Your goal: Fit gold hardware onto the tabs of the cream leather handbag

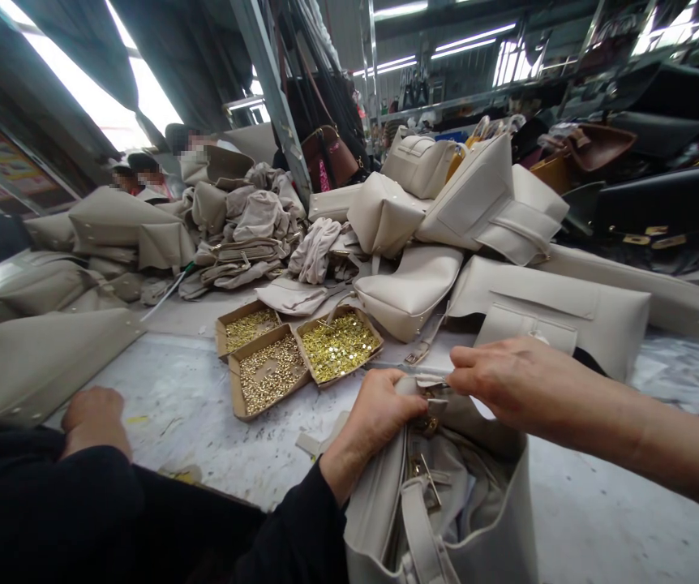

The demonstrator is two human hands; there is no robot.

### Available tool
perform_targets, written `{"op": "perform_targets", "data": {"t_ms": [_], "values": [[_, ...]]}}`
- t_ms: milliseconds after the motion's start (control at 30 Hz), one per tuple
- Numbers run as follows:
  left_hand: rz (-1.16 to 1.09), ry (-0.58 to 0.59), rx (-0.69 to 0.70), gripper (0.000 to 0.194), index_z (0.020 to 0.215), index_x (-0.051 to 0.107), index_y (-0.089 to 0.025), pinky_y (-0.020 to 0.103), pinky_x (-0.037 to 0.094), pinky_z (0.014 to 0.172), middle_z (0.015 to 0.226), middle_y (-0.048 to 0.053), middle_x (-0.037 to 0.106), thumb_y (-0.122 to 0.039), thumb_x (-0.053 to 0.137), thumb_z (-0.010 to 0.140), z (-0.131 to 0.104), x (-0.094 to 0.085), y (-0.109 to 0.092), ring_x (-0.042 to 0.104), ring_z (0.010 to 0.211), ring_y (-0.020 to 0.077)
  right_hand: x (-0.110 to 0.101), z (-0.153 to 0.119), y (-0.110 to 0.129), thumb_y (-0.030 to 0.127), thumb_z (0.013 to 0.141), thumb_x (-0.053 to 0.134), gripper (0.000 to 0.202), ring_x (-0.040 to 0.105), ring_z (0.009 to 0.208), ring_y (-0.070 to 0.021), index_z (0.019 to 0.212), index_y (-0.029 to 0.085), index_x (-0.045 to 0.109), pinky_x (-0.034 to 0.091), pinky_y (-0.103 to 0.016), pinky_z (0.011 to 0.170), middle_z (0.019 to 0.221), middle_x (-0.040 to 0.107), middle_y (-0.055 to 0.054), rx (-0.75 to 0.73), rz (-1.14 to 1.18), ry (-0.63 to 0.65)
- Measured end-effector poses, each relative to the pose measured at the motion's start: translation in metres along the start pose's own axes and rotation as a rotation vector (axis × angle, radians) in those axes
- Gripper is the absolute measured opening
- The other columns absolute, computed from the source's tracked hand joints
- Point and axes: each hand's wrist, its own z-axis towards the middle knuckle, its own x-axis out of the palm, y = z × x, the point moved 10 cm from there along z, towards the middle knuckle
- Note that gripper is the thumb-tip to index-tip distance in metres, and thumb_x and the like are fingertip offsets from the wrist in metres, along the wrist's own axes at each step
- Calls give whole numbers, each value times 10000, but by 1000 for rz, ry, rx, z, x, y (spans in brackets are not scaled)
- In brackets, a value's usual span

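Observation:
A cream handbag [501, 519] stands open in front of me, its lining and a gold-coloured buckle [427, 478] showing inside. At its far rim, my left hand [379, 414] is closed on the edge, thumb on the inner side. My right hand [504, 377] reaches in from the right with its fingers pinched at that same rim, close to the left thumb. Whatever sits between the right fingertips is hidden. Just beyond the hands lie cardboard trays of small gold-coloured metal pieces, one tray [241, 388] nearer and another [379, 345] to its right.
Cream bags [410, 284] are heaped along the back of the table [173, 389], with crumpled linings [258, 215] among them. On the left, another person's hand [97, 418] in a dark sleeve rests beside a cream bag [51, 357]. Black bags [671, 211] stand at the right.

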Motion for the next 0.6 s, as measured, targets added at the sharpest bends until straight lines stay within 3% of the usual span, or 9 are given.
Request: {"op": "perform_targets", "data": {"t_ms": [100,400,600], "values": [[31,-4,4,136,672,675,-125,210,324,520,621,-24,576,-216,727,584,-1,-1,-2,447,581,103,-1,5,4,-53,702,629,286,587,525,-158,739,219,711,227,-333,498,725,652,5,-12,-51,14],[38,0,2,132,657,636,-133,219,297,521,623,-27,563,-217,715,592,0,-1,-1,429,588,102,2,9,14,19,807,713,186,635,621,-181,807,204,718,190,-318,504,816,680,-13,-101,-140,113],[22,34,11,135,657,624,-132,221,287,512,616,-31,542,-227,701,598,0,2,-2,412,574,95,-5,8,27,20,836,703,192,579,582,-170,744,185,670,165,-349,513,749,645,-16,-284,-224,20]]}}
